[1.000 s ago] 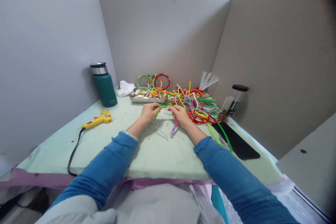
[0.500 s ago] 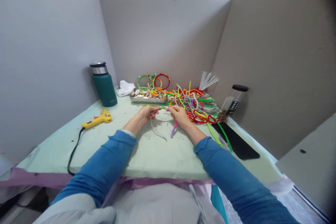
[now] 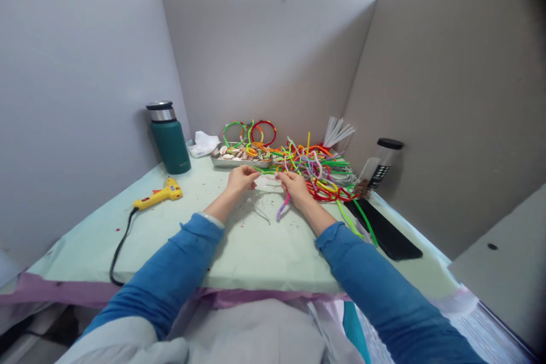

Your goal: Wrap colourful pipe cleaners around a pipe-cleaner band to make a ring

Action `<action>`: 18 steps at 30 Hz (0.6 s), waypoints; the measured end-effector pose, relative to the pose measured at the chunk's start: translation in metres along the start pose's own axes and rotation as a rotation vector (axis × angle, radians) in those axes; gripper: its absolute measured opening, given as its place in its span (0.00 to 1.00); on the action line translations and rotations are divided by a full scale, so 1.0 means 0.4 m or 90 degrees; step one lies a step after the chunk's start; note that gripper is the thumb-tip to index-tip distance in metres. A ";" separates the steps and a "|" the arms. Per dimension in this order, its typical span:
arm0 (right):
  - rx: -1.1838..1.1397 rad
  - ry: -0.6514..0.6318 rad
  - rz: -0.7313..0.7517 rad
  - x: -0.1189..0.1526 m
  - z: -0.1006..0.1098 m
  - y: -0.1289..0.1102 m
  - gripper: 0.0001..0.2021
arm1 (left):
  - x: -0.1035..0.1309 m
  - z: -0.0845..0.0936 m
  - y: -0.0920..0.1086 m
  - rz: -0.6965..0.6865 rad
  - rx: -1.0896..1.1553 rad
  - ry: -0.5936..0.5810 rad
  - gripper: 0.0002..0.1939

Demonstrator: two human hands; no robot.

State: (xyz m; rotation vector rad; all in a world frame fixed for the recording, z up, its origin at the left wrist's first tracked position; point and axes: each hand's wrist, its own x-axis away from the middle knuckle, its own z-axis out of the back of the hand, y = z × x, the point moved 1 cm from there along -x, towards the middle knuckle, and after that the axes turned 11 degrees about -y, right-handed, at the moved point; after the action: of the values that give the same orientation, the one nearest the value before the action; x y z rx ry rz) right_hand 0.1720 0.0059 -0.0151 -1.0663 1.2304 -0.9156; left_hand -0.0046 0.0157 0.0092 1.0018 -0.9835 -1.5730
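My left hand (image 3: 243, 178) is closed in a pinch above the table. A green pipe cleaner (image 3: 265, 171) shows at its fingertips; how it passes between the fingers is too small to make out. A short gap away, my right hand (image 3: 294, 186) pinches a pipe cleaner whose purple end (image 3: 282, 208) hangs below the palm. Below and between the hands, a thin grey strand (image 3: 261, 213) is seen against the tabletop. The two hands face each other with fingertips apart.
Behind the hands stand a metal tray (image 3: 241, 164) of shells and several pipe-cleaner rings (image 3: 264, 121). Tangled pipe cleaners (image 3: 324, 165) lie right, near a black phone-like slab (image 3: 386, 233) and a clear bottle (image 3: 381, 164). Left are a yellow glue gun (image 3: 157, 196) and a green flask (image 3: 170, 145).
My left hand has lifted slightly and turned, and the green pipe cleaner's end left of it no longer shows. The grey strand hangs differently. My right hand has barely moved.
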 end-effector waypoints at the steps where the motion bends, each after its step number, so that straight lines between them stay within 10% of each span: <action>1: -0.001 0.001 -0.002 0.001 -0.001 -0.002 0.15 | -0.002 0.001 -0.003 -0.035 -0.059 0.019 0.06; 8: -0.015 -0.004 -0.007 0.004 -0.008 -0.012 0.15 | 0.004 -0.003 -0.004 -0.272 -0.370 0.068 0.11; 18: 0.002 -0.018 -0.010 -0.003 -0.006 -0.001 0.16 | 0.017 -0.009 0.007 -0.269 -0.484 0.053 0.14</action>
State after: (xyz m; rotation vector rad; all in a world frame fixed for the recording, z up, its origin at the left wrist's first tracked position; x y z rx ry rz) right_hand 0.1695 0.0065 -0.0142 -1.0842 1.1987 -0.9113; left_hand -0.0014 0.0083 0.0098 0.7347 -0.0579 -2.0009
